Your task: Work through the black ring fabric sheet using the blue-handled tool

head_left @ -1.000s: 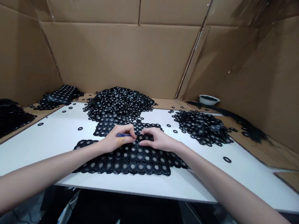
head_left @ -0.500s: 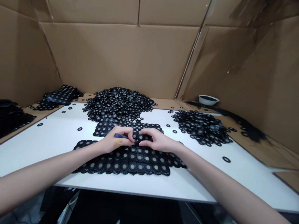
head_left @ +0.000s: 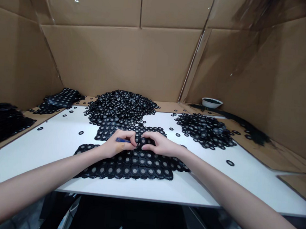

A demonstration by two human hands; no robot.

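Note:
My left hand (head_left: 119, 143) is closed around a slim blue-handled tool (head_left: 122, 140); its working end is hidden by the fingertips. Facing it, my right hand (head_left: 159, 143) has thumb and fingers curled on black rings (head_left: 145, 141) at the edge of the work. Both sets of fingertips almost meet above a sheet of black rings (head_left: 134, 170) joined in rows, with light centres showing. More joined rings (head_left: 105, 129) lie just behind my hands, partly covered by them.
A tall heap of loose black rings (head_left: 122, 103) stands behind, a smaller heap (head_left: 204, 130) to the right. Stacked black sheets (head_left: 4, 124) are at the left. A white bowl (head_left: 212, 103) and black strands (head_left: 247, 125) lie at the back right. Cardboard walls (head_left: 114, 62) surround the white table (head_left: 27, 157).
Both hands stay in nearly the same place, with the blue-handled tool still in my left hand. The whole view has shifted very slightly.

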